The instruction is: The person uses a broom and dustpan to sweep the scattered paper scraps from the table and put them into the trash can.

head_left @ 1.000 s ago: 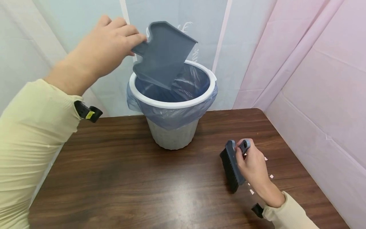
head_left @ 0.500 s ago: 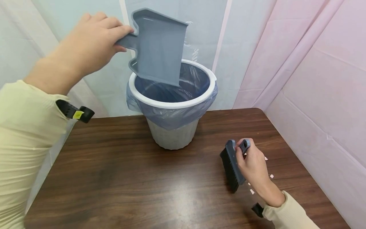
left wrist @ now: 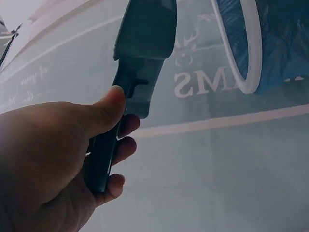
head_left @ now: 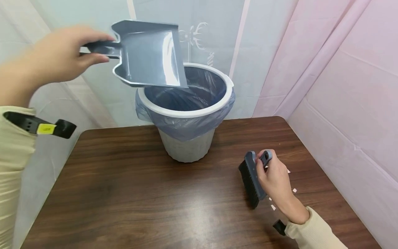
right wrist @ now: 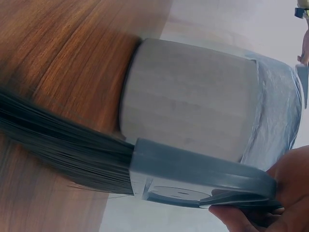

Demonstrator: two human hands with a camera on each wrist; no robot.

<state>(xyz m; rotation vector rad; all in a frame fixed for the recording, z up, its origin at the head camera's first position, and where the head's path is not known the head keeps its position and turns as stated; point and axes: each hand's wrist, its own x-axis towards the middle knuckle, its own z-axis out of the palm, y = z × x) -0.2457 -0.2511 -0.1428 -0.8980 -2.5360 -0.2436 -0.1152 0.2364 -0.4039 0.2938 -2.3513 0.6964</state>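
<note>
Dustpan (head_left: 149, 57) shifted left, partly over bin (head_left: 186, 148), apparently emptied; left grip (head_left: 63, 57) pinches its handle (head_left: 113, 50), right grip (head_left: 276, 181) clasps brush (head_left: 254, 177); scraps (head_left: 294, 190) remain.

The left hand (head_left: 60, 55) holds a tilted, glossy grey plastic dustpan (head_left: 146, 57) aloft; the right hand (head_left: 275, 180), a black-bristled grey plastic brush (head_left: 255, 180).

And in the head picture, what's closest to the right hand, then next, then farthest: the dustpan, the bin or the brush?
1. Brush: held in the right hand.
2. Bin: on the table, over to that hand's left.
3. Dustpan: farthest, held up in the left hand.
</note>
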